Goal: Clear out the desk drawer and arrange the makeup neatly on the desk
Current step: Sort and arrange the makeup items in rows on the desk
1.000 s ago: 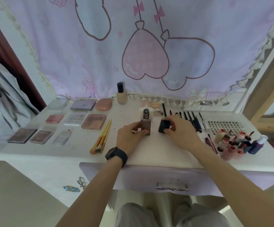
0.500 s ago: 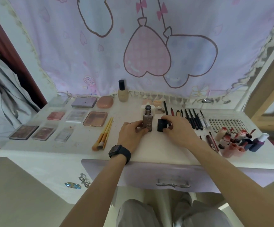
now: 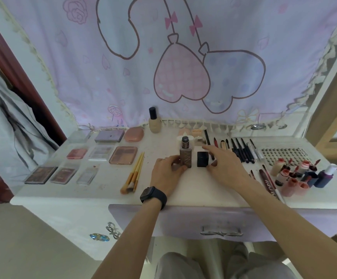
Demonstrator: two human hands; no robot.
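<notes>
Centre of bench (image 3: pixel 203 190), near front edge. Brown square bottle (image 3: pixel 185 157) stands upright, long axis vertical, pump top bare and uncapped. Black cap (image 3: pixel 202 159), a small cube, sits on the bench just beside the bottle on its right. A thin gap shows between them; they are not touching.

Left hand (image 3: pixel 166 171), watch (image 3: pixel 153 195) on the wrist, comes in from the bottle's left. Its fingers (image 3: pixel 171 158) and thumb curl round the lower body of the bottle and hold it steady on the bench, not lifted.

Right hand (image 3: pixel 227 168) lies to the right of the cap, palm down and low over the bench. Fingers spread and fairly straight, holding nothing. Forefinger reaches up and left past the cap's far corner; thumb tip is just beside the cap's right face. Cannot tell whether the thumb touches it.

Key relation: the cap sits between the bottle and the right thumb, so the right hand is the nearer one to it. Cap lies left of the right palm, inside the fork of thumb and forefinger.

Judgement: closing thumb and forefinger would take the cap. From there it either goes up onto the pump or stays set square beside the bottle.

Risk: pencils (image 3: pixel 242 151) lie in a row just behind the right hand and a wide sweep could scatter them.

Drawer (image 3: pixel 220 222) front shows below the bench edge; inside hidden. Brushes (image 3: pixel 134 176) and palettes (image 3: pixel 123 155) lie laid out well to the left.
</notes>
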